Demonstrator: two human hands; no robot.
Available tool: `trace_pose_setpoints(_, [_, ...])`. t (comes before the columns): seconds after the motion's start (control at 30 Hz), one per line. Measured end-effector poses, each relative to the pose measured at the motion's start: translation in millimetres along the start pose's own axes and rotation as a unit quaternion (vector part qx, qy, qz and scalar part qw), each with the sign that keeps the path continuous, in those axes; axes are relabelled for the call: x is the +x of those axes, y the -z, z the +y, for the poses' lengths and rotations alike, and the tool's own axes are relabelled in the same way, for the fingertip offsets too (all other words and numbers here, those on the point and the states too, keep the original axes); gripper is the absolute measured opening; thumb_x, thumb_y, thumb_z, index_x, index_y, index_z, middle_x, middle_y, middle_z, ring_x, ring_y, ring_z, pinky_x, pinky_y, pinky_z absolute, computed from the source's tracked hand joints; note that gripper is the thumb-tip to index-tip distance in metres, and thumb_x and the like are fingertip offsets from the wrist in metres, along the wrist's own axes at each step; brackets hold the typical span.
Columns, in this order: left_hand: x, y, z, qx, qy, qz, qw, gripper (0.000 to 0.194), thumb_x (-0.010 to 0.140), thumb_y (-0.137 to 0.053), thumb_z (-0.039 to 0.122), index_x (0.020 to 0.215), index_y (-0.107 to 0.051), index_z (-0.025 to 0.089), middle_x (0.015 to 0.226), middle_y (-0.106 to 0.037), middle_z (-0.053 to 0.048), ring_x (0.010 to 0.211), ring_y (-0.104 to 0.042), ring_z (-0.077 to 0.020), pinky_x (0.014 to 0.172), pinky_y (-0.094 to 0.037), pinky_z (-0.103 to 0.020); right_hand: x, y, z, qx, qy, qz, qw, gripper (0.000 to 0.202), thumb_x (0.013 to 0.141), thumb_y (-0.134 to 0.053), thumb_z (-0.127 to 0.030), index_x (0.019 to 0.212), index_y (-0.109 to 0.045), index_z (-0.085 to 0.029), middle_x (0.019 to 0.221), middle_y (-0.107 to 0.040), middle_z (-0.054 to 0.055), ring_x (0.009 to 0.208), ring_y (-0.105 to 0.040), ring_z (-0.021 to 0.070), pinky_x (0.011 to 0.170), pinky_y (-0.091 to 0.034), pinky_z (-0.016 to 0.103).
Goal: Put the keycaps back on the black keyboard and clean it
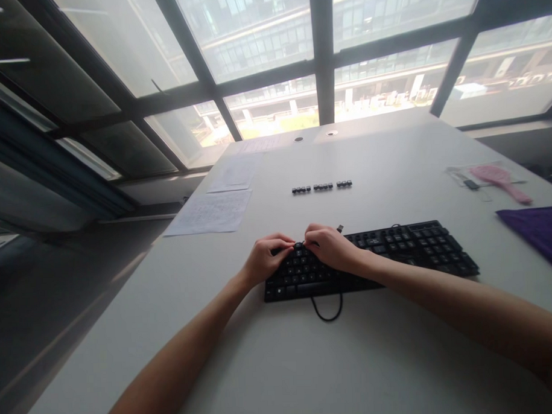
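A black keyboard (408,241) lies on the white table, partly covered by my hands and right forearm. My left hand (267,255) is at its upper left part, thumb and forefinger pinched together at the edge of a black keycap (298,246). From the other side, my right hand (325,244) has its fingertips closed at the same keycap. Whether the keycap is seated or lifted, I cannot tell. Several loose black keycaps (323,186) stand in a row of three groups beyond the keyboard. A cable loop (329,320) sticks out at the near edge, and a USB plug (340,228) shows behind my right hand.
Written paper sheets (208,212) lie on the left of the table (281,364). At the right are a pink hand mirror or brush (501,178), a clear bag with a small dark item (471,184) and a purple cloth (539,228). Windows (272,104) line the far side.
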State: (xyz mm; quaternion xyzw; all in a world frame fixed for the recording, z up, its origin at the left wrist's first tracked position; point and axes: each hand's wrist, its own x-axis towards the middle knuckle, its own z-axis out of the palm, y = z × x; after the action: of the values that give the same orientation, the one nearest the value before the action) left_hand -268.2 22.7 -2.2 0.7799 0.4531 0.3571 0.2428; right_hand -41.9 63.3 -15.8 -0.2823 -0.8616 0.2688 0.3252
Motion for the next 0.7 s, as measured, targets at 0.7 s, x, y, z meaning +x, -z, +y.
trace_pose_setpoints(0.7, [26.8,17.2,-4.2,0.013,0.058,0.039,0.997,0.024,0.09,-0.068,0.038,0.101,-0.078,0.02,0.108,-0.077,-0.009,0.097,-0.072,-0.0213,0.088,-0.059,-0.034,7.6,15.6,0.0,-0.05,-0.012,0.001,0.999,0.036,0.081,-0.046,0.005,0.089,-0.073,-0.016,0.101,-0.072,0.009,0.094,-0.064,0.0205,0.088,-0.047,0.031])
